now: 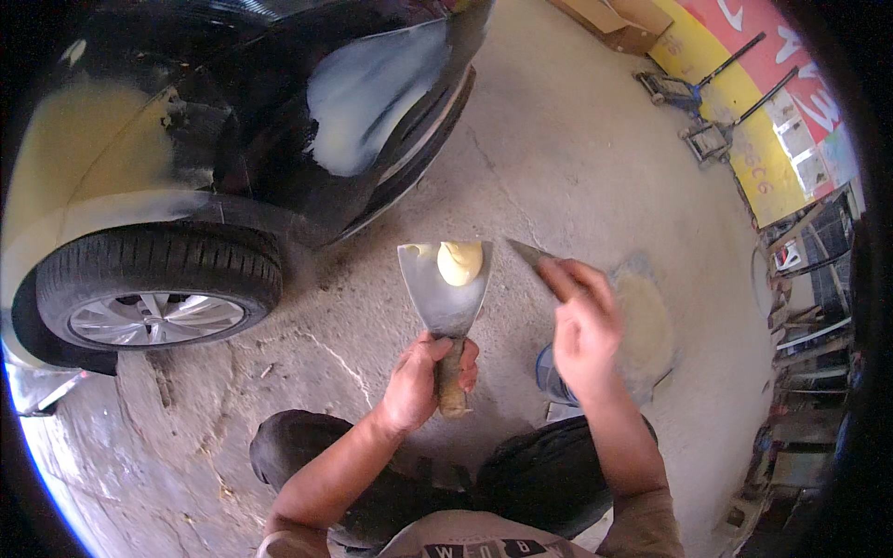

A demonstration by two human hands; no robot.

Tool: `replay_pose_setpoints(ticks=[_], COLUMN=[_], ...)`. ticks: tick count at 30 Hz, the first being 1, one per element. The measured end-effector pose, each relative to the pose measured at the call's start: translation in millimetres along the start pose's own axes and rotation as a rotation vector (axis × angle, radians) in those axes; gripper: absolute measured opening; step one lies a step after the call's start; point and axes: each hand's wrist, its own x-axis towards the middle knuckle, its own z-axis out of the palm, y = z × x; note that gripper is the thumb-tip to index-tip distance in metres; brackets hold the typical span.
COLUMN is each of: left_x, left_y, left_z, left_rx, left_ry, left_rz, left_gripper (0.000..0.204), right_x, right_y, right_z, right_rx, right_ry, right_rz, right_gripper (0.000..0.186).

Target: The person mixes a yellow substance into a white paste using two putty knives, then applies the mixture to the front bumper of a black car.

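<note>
A person squats low in a pale shirt (465, 525) and dark pants (288, 445), with both arms reaching out in front. The left hand (414, 383) is wrapped around the worn handle of a wide scraper (445, 302), with its thumb laid along the top. The scraper is in front of the knees, its flat metal blade pointing away from the person. A thick blob of creamy yellow paste (459, 265) sits near the blade's far edge, and a small smear is at the left corner. The right hand (586, 325) is a bit blurry, but its fingers pinch a thin, dark flat tool (527, 251). The tip of that tool points at the scraper, just beside the blade, with a little gap between them. Under the right hand, partly hidden, is a blue tub (547, 374) on the cracked grey floor (567, 167). Ahead on the left is a black car (256, 186) with a fat tire (153, 270) around a silver wheel (158, 319). A whitish patch (372, 98) and a yellowish patch (102, 139) are on its body. Far off on the right, two floor jacks (709, 142) stand by a red and yellow banner (688, 42), near a brown cardboard box (619, 23).
</note>
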Motion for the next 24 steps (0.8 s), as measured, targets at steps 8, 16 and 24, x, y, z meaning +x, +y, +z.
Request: replay_pose_setpoints(ticks=[8, 16, 24], left_x=[-2, -13, -19], left_y=[-2, 11, 29], left_z=[3, 1, 11], left_rx=[0.323, 0.537, 0.627], left_ry=[0.067, 0.127, 0.172], left_rz=[0.052, 0.002, -0.171], left_gripper=[0.023, 0.041, 0.045], right_x=[-7, -2, 3], right_y=[-12, -19, 6], right_z=[20, 5, -11], right_rx=[0.015, -0.031, 0.382], right_ry=[-0.091, -0.247, -0.386], right_rz=[-0.171, -0.31, 0.147], right_gripper=[0.05, 0.037, 0.022])
